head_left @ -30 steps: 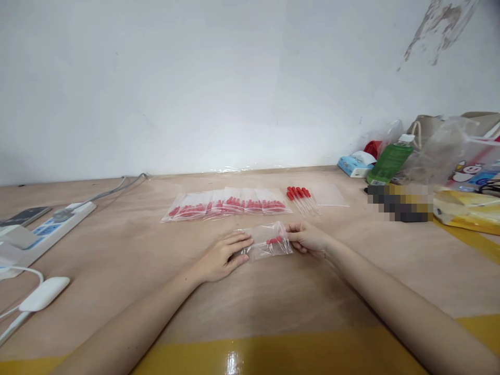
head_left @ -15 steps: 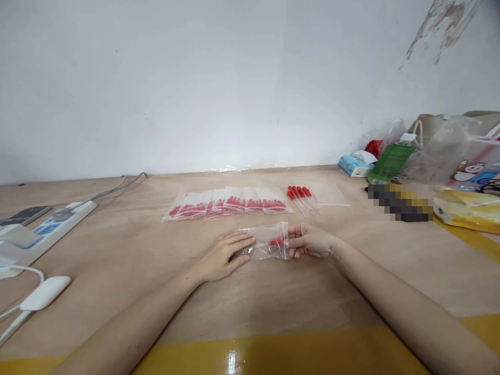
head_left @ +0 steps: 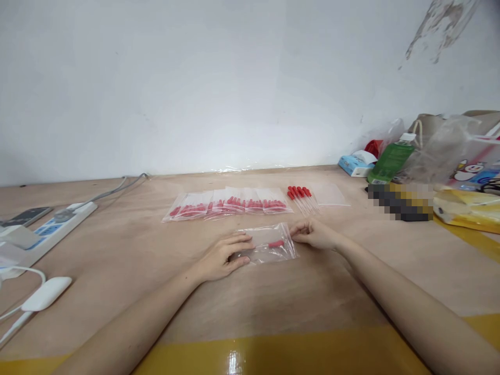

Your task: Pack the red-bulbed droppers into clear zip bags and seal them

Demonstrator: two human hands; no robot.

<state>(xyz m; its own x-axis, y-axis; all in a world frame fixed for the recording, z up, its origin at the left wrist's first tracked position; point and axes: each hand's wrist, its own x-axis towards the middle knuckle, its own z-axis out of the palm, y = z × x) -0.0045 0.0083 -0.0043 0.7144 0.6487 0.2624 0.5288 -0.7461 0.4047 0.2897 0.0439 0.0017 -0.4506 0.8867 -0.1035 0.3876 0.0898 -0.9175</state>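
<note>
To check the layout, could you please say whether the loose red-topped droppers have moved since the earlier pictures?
No; the loose droppers show no visible shift in any direction against the blue tissue box.

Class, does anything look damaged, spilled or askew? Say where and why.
The white wall has a ragged brownish patch at upper right, apparently peeled or stained. The green plastic bottle seems tilted, perhaps from lens distortion. No spill shows around the clear plastic bag under the left hand.
</note>
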